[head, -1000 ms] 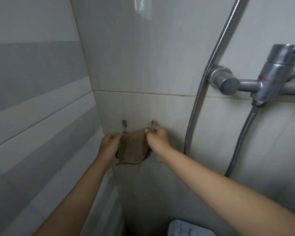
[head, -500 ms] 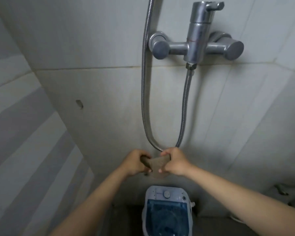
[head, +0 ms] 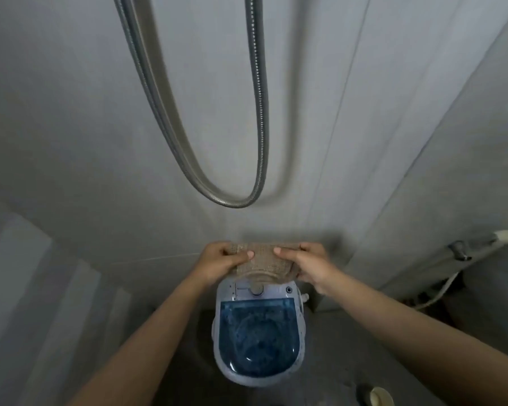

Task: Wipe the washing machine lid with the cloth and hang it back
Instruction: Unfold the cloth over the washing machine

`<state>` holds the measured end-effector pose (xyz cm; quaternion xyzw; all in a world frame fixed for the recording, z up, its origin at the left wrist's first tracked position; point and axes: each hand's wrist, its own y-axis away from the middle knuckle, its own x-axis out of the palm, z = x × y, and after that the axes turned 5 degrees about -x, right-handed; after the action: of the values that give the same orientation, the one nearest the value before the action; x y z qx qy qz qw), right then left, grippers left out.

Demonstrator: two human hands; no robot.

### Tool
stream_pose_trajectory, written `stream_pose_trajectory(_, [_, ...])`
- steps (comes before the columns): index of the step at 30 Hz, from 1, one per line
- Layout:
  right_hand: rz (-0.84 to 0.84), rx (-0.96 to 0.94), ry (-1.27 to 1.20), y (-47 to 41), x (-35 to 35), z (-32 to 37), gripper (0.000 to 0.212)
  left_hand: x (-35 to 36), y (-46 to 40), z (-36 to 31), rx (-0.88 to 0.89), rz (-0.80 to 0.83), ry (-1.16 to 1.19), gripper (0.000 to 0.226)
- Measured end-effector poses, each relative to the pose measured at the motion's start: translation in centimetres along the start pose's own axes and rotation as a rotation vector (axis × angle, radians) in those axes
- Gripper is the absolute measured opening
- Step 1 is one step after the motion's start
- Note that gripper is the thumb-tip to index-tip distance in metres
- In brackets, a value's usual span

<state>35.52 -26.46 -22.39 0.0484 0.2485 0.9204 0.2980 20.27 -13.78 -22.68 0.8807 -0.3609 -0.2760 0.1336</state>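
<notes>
- Since half a second back the view has dropped: the shower mixer is out of frame, only the hose loop (head: 226, 197) shows, and the cloth has come down from hose height to just above the washing machine (head: 257, 332).
- I see the left hand (head: 220, 262) and right hand (head: 311, 263) each with fingers (head: 248, 254) pinched shut on a top corner of the brown cloth (head: 261, 262), stretching it flat between them.
- The cloth hangs in the air over the machine's control panel (head: 258, 291); its lower edge overlaps the dial in view. I cannot tell if it touches.
- Blue translucent lid (head: 257, 338) is closed and not yet wiped.
- Progress, my judgement: cloth fetched, early stage. Wiping and rehanging both remain.
- Around: tiled wall (head: 100, 142), a pipe and valve (head: 459, 250) at right, a small round object (head: 377, 397) on the floor near the machine.
- Nothing stands between cloth and lid; the hose hangs well above.
</notes>
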Motion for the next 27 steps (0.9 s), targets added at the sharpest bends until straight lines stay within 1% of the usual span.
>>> stream_pose_trajectory(1, [-0.021,0.039,-0.091,-1.3,0.0,-1.6,0.042,0.9,-1.2,1.3,0.018,-0.028,-0.002,0.020])
stream_pose_trajectory(3, [0.016,0.107,-0.191,-3.8,0.3,-4.4,0.036,2.8,-3.6,3.7,0.064,-0.064,-0.022,0.021])
stream_pose_trajectory(5, [0.080,0.137,-0.208,-6.4,0.6,-6.9,0.029,4.5,-6.0,6.0,0.083,-0.068,0.028,0.020])
stream_pose_trajectory(6, [0.085,0.129,-0.201,-7.5,0.6,-7.9,0.026,4.9,-6.8,6.6,0.079,-0.055,0.061,0.018])
stream_pose_trajectory(8, [0.032,0.067,-0.153,-10.2,0.8,-10.4,0.025,6.1,-8.8,8.5,0.089,-0.020,0.079,0.012])
stream_pose_trajectory(10, [-0.051,-0.004,-0.074,-12.7,0.8,-12.6,0.026,7.1,-11.0,10.7,0.120,-0.003,0.015,0.010])
stream_pose_trajectory(13, [-0.140,-0.100,0.075,-15.7,1.4,-15.6,0.025,8.8,-13.7,14.0,0.152,-0.041,-0.043,0.013])
stream_pose_trajectory(17, [-0.175,-0.210,0.193,-19.1,2.4,-18.8,0.027,10.8,-16.2,17.5,0.195,-0.156,-0.071,0.020])
stream_pose_trajectory(19, [-0.168,-0.267,0.206,-20.4,2.7,-20.2,0.033,11.3,-16.7,18.8,0.222,-0.162,-0.063,0.024])
stream_pose_trajectory(21, [-0.159,-0.326,0.206,-20.8,3.1,-21.3,0.045,11.6,-16.5,19.9,0.244,-0.150,-0.036,0.032])
stream_pose_trajectory(22, [-0.154,-0.354,0.211,-20.8,3.1,-21.5,0.047,11.5,-16.4,20.0,0.248,-0.151,-0.026,0.035])
stream_pose_trajectory(24, [-0.166,-0.414,0.230,-19.9,3.4,-22.1,0.037,11.8,-15.2,20.4,0.281,-0.169,-0.006,0.038])
stream_pose_trajectory(27, [-0.211,-0.440,0.285,-17.6,3.6,-22.6,0.022,12.1,-12.4,20.2,0.333,-0.166,-0.001,0.042])
